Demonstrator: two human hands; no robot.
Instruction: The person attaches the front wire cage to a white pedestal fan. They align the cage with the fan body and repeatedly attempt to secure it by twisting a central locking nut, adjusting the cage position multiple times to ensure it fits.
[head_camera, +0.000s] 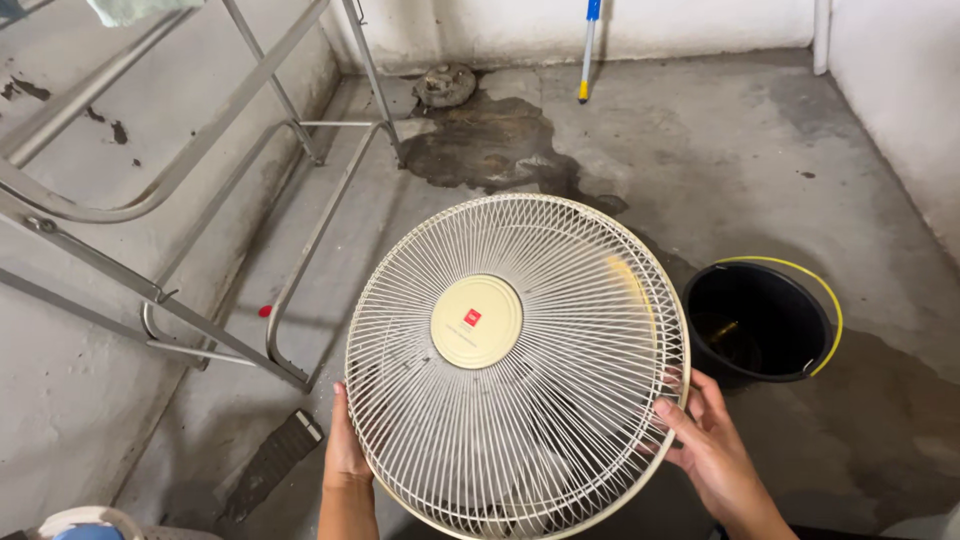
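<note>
I hold a round cream-white wire fan grille (560, 400) with a pale yellow centre disc in front of me, tilted toward the camera. My left hand (343, 450) grips its lower left rim, mostly hidden behind the wires. My right hand (705, 445) grips the right rim, fingers curled through the wires. Both hands are shut on the grille above a grey concrete floor.
A black bucket (760, 325) with a yellow handle stands on the floor right of the grille. A grey metal frame (200, 180) leans at the left. A dark wet patch (490, 145) spreads by the far wall. A blue-and-yellow pole (588, 50) leans on the wall.
</note>
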